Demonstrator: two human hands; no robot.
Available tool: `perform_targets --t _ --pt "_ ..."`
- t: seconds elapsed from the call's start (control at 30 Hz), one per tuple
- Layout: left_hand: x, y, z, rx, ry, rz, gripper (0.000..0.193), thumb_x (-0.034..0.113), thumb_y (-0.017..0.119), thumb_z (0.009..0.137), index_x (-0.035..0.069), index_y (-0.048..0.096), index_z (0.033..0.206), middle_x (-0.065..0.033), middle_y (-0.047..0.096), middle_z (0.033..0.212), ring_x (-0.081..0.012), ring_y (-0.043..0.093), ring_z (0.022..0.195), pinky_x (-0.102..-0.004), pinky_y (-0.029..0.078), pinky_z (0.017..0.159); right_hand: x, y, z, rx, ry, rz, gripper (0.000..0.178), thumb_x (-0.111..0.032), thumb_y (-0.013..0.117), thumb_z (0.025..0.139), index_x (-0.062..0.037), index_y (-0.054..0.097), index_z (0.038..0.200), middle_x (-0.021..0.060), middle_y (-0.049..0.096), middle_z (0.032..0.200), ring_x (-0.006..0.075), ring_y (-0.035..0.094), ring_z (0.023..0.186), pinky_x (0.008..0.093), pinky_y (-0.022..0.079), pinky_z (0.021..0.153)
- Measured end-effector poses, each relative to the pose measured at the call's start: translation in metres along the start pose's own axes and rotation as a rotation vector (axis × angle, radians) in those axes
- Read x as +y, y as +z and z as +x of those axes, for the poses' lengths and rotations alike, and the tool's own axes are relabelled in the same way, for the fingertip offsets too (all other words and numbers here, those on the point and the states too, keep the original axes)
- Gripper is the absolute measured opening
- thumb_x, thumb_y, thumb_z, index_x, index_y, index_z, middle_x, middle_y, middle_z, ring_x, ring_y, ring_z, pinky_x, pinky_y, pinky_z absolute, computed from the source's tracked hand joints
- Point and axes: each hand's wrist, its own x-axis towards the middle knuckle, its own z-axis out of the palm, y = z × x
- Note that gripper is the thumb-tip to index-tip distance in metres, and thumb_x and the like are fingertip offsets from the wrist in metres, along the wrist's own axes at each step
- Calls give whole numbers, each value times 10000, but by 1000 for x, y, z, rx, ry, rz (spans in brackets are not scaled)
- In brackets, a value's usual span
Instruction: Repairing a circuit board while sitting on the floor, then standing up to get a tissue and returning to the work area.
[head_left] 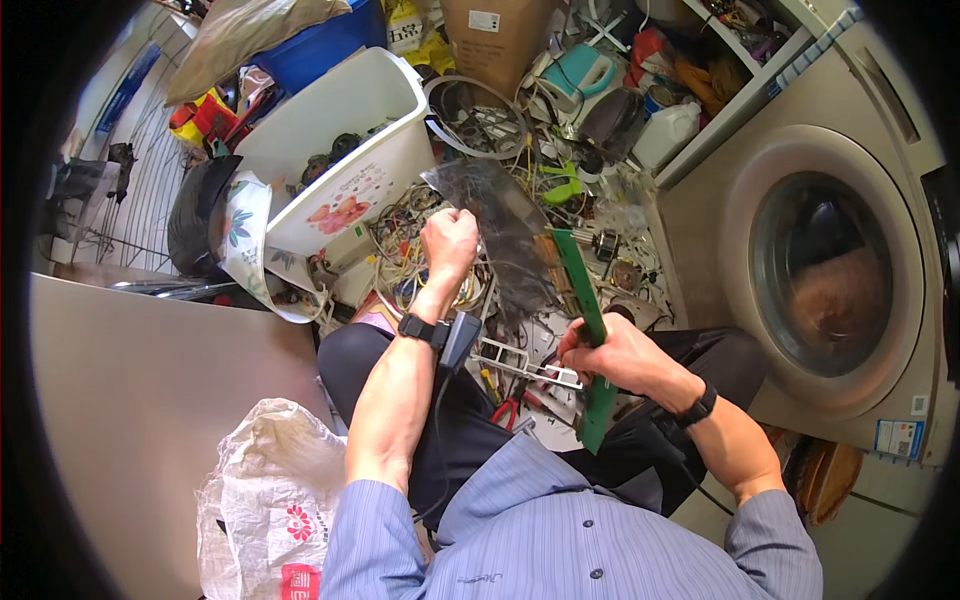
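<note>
My right hand (618, 355) grips a long green circuit board (578, 285) around its middle, the board held on edge and tilted over my lap. My left hand (450, 243) is raised and closed in a fist beside a dark, see-through plastic sheet (505, 225). Whether the fist holds the sheet's edge or something small is hidden. A white slotted plastic frame (515, 362) lies near my right fingers. Red-handled pliers (507, 412) lie below it. Tangled wires (400, 235) spread behind and under my left hand.
A white plastic bin (350, 190) holding dark parts stands at the far left. A washing machine (830, 280) closes off the right side. A cardboard box (490, 40) and a white jug (667, 135) stand at the back. A white woven sack (270, 490) lies at my left.
</note>
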Motion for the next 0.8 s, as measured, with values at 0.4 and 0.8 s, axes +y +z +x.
perform_targets --t 0.4,0.8 --pt "26 -34 -3 -68 -36 -212 298 224 594 918 -4 651 735 -48 632 627 -104 537 558 -304 417 544 9 -39 -10 50 -258 545 285 -110 698 928 32 617 1162 51 647 869 139 624 842 317 518 795" --pt "28 -64 9 -157 -51 -763 128 77 636 918 -14 689 845 -50 654 714 -114 578 610 -274 457 557 15 -35 6 167 -127 499 207 -43 702 891 33 629 1069 105 697 916 146 635 767 289 532 729"
